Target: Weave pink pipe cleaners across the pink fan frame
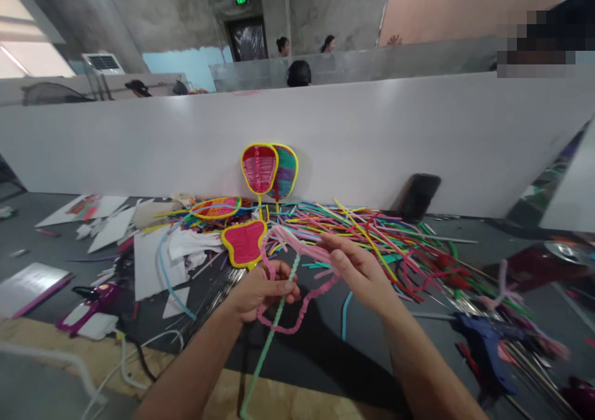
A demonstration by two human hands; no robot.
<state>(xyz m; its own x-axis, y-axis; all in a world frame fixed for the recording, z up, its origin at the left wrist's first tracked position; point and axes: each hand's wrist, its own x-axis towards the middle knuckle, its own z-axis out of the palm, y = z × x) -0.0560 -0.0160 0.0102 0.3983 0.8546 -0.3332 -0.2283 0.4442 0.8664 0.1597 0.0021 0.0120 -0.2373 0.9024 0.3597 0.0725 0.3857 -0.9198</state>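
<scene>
From afar, I hold a green chenille stem (264, 355) pinched in my left grip (263, 290), while my right grip (365, 274) clasps the right side of a pink chenille loop (290, 331) above the near middle of the desk (311, 352). Yellow-rimmed fans (259, 172) stand beyond, before the far white partition (139, 147).

This looks like a craft workshop: pipe cleaners (325, 222) and, blurred at right, probably a glue gun (486, 352) crowd the worktop (325, 339). Beyond the far partition (186, 135) rises bare concrete wall (186, 11).

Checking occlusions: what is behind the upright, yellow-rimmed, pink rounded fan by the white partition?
Behind the pink fan, a yellow-rimmed teal-and-purple fan shows on the right, with the white partition beyond. That fan's left part is covered.
</scene>
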